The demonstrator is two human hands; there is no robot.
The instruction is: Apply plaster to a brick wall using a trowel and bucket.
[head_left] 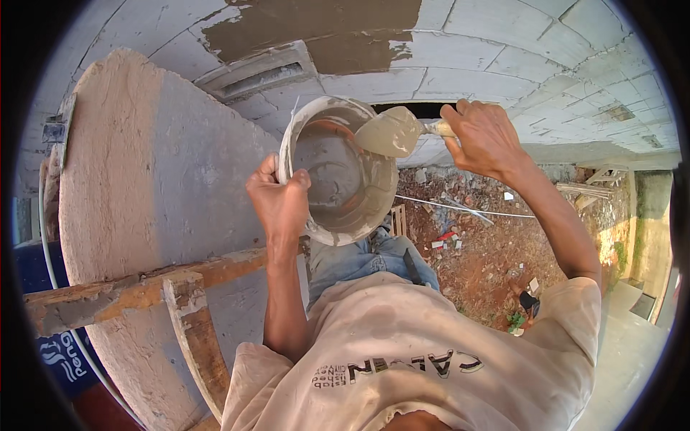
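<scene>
My left hand [280, 197] is closed on the left rim of a round bucket [384, 179], thumb over the edge. Wet grey mortar [327, 169] lies inside it, and its walls are smeared with the same stuff. My right hand [485, 138] grips the handle of a trowel [392, 133]. The trowel's blade, coated with mortar, reaches over the bucket's right rim. Beyond the bucket, a dark patch of fresh mortar [309, 29] covers part of the block wall [474, 50].
A thick plastered concrete slab [108, 179] stands at left, crossed by wooden beams [144, 291]. A framed vent opening [262, 75] sits in the wall. Far below on the right is reddish ground [474, 251] with rubble, and another person [530, 302] is partly visible there.
</scene>
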